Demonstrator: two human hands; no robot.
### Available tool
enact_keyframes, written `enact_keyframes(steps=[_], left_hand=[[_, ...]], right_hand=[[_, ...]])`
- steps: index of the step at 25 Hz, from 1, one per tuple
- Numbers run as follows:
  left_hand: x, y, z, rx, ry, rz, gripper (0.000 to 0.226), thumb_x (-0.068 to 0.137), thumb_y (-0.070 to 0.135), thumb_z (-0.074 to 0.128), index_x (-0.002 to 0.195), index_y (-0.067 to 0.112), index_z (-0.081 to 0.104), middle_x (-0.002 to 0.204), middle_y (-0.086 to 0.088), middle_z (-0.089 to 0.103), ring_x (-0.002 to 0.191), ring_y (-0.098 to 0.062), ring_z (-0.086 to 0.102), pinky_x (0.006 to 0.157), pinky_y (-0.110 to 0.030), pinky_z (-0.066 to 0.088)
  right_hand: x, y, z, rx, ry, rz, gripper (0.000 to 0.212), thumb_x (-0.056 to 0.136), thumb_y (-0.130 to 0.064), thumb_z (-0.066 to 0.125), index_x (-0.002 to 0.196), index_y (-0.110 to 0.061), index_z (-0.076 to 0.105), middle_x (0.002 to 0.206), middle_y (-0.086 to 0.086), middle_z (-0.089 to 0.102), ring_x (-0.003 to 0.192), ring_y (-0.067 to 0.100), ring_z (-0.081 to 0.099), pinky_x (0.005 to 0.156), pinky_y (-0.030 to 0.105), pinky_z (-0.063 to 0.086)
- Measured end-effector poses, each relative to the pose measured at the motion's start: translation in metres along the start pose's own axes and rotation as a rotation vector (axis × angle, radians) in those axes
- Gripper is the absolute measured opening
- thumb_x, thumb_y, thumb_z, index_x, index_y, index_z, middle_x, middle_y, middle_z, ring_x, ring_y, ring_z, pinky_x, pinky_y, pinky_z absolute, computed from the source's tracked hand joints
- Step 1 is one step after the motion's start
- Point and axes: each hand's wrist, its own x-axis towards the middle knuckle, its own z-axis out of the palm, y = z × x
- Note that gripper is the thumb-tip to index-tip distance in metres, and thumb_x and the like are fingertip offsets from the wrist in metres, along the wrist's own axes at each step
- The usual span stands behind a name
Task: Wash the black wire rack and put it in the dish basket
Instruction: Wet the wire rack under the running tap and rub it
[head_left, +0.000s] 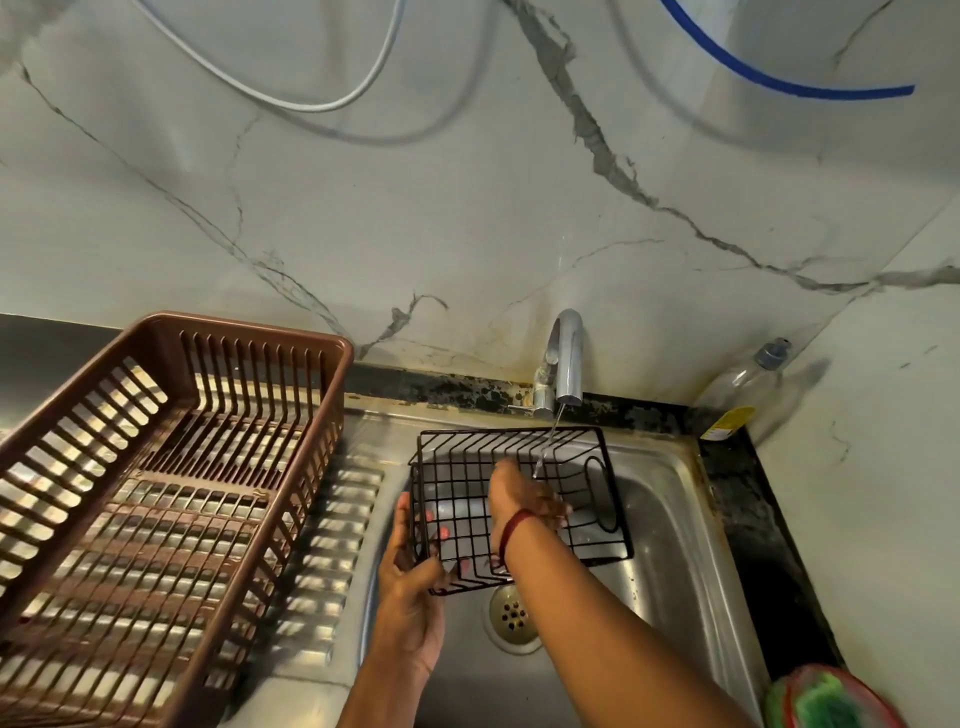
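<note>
Head view, fingers first: who has hold of the black wire rack (467, 483)?

The left hand (410, 587) does. Its fingers (445, 532) curl round the rack's near left corner, tips showing through the mesh. The right hand (524, 499) is down inside the rack, under the water stream (544, 454). Its fingers bend against the wires, but I cannot tell whether they hook one or only rub.

Where does the rack sit?

It is held tilted over the bowl of the sink (670, 519), open side towards the camera, below the faucet (569, 358) and just beyond the drain (514, 616). Its long axis runs across the sink, from left edge to right edge. Whether its right end rests on the steel, I cannot say.

And the dish basket (249, 326)?

That is on the ribbed drainboard (343, 519) past the sink's left edge, so straight off the rack's left end. The left hand is the nearer one, and I'd judge it leads the carry once rinsing is done.

Anything in the way?

The basket's right wall rises between them, so the rack would have to go up and over it, I think. The bottle (748, 384) at the counter's far right corner and the green scrubber (826, 701) by its near right edge are well apart from that path.
</note>
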Motion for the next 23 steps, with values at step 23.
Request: enact_keyframes(steps=[23], left_hand=[[0.000,0.024,0.058,1.151,0.293,-0.230,0.073,0.080,0.052,0.077,0.138,0.021,0.045,0.154,-0.011,0.015,0.135,-0.038,0.035,0.112,-0.051,0.042]], right_hand=[[-0.039,-0.005,-0.094,-0.216,-0.126,-0.635,0.015,0.098,-0.024,0.049,0.091,-0.026,0.062,0.082,-0.005,0.060,0.081,0.011,0.057,0.073,0.023,0.044]])
